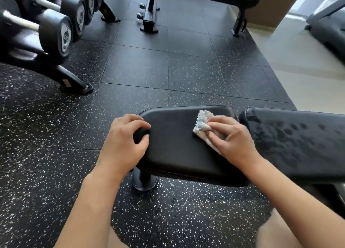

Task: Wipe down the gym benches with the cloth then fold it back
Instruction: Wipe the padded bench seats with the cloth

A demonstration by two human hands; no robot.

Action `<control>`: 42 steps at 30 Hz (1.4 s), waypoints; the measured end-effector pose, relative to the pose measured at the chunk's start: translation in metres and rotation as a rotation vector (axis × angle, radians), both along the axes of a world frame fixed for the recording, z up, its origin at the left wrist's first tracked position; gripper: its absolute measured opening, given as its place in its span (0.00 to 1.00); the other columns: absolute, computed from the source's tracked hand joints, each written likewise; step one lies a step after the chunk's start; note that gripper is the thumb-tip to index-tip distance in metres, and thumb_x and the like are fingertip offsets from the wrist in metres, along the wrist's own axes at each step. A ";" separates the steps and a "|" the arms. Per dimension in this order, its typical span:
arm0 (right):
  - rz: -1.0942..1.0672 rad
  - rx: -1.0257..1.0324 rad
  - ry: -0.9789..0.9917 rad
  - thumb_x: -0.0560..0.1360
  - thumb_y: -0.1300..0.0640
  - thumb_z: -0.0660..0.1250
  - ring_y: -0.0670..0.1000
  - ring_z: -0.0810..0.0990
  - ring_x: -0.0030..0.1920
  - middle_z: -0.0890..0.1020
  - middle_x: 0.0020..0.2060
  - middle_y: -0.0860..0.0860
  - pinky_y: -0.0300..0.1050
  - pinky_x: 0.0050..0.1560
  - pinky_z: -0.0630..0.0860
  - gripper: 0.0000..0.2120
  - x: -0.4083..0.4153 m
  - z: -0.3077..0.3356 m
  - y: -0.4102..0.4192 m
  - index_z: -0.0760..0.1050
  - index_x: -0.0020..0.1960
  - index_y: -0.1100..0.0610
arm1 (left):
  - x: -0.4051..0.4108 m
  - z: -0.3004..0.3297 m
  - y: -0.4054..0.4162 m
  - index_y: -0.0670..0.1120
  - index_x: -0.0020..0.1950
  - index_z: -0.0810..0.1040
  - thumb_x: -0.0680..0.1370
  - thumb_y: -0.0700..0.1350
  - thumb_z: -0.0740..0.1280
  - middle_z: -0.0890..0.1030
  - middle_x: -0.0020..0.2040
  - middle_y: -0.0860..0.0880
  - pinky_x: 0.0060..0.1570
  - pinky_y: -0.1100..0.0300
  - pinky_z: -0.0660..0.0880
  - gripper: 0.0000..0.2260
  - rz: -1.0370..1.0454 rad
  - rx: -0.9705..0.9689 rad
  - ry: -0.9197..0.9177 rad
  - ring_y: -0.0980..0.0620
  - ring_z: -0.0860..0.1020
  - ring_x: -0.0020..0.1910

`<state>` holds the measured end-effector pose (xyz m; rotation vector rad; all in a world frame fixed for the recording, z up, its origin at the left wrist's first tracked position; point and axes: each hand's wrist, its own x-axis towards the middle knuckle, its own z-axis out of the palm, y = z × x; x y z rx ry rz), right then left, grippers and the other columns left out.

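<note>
Head view: cloth (202,123) on bench seat (175,147)

Your single head view, looking forward and steeply down, close above your left hand (123,145) and right hand (236,139), floor beyond them.

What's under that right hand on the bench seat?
A crumpled white cloth lies under the right hand, pressed onto the black seat pad. Part of it sticks out past the fingertips; the rest, and the pad beneath it, is covered by the hand.
</note>
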<state>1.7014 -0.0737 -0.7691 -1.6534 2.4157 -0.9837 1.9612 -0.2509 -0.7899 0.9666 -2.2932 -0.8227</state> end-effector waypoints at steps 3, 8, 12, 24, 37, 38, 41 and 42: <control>0.097 0.006 0.019 0.76 0.56 0.73 0.45 0.81 0.58 0.83 0.56 0.42 0.50 0.60 0.78 0.06 0.044 0.003 0.023 0.86 0.52 0.51 | 0.000 -0.003 -0.003 0.51 0.52 0.86 0.73 0.39 0.77 0.80 0.56 0.57 0.63 0.74 0.61 0.11 -0.012 -0.009 0.003 0.49 0.74 0.58; 0.312 0.011 0.064 0.77 0.54 0.72 0.46 0.79 0.58 0.82 0.55 0.41 0.39 0.58 0.75 0.05 0.100 0.001 -0.003 0.85 0.52 0.50 | 0.005 -0.002 -0.006 0.52 0.50 0.86 0.74 0.39 0.77 0.80 0.56 0.59 0.64 0.60 0.69 0.09 0.016 -0.002 0.022 0.50 0.76 0.60; 0.266 -0.046 0.120 0.75 0.54 0.74 0.50 0.81 0.54 0.84 0.54 0.44 0.46 0.50 0.79 0.04 0.092 -0.005 -0.052 0.85 0.50 0.52 | 0.005 -0.002 -0.007 0.50 0.48 0.86 0.74 0.37 0.76 0.81 0.55 0.56 0.64 0.53 0.73 0.09 0.072 -0.034 0.060 0.49 0.79 0.57; -0.089 -0.016 0.065 0.76 0.55 0.72 0.49 0.82 0.57 0.85 0.55 0.46 0.51 0.61 0.78 0.07 -0.017 0.001 -0.032 0.87 0.53 0.52 | 0.005 -0.005 -0.003 0.51 0.51 0.86 0.74 0.40 0.77 0.80 0.58 0.57 0.65 0.72 0.63 0.09 0.004 -0.014 0.036 0.50 0.76 0.61; 0.220 -0.033 0.033 0.78 0.53 0.71 0.48 0.82 0.58 0.84 0.58 0.46 0.49 0.59 0.79 0.07 0.064 0.001 -0.023 0.86 0.53 0.52 | 0.001 -0.004 -0.004 0.51 0.47 0.86 0.74 0.37 0.76 0.81 0.55 0.57 0.63 0.75 0.63 0.09 0.031 -0.005 0.082 0.51 0.76 0.59; 0.133 -0.033 0.038 0.77 0.52 0.71 0.49 0.82 0.58 0.84 0.57 0.46 0.51 0.59 0.79 0.07 0.047 0.002 -0.036 0.86 0.53 0.51 | 0.000 -0.004 -0.003 0.51 0.47 0.86 0.73 0.37 0.76 0.81 0.55 0.56 0.63 0.75 0.62 0.09 0.023 -0.013 0.083 0.51 0.76 0.59; -0.047 0.000 0.022 0.76 0.52 0.70 0.49 0.83 0.55 0.85 0.54 0.44 0.53 0.58 0.80 0.10 0.014 0.009 -0.073 0.87 0.54 0.50 | -0.003 -0.004 -0.002 0.51 0.47 0.86 0.73 0.36 0.76 0.81 0.55 0.56 0.63 0.74 0.63 0.09 0.015 -0.008 0.093 0.51 0.76 0.58; -0.079 0.020 0.035 0.75 0.51 0.70 0.48 0.83 0.55 0.84 0.54 0.43 0.52 0.57 0.80 0.10 0.014 0.009 -0.080 0.87 0.54 0.49 | -0.003 -0.004 -0.004 0.51 0.47 0.86 0.73 0.36 0.75 0.81 0.55 0.56 0.62 0.74 0.63 0.10 0.019 -0.002 0.100 0.51 0.77 0.58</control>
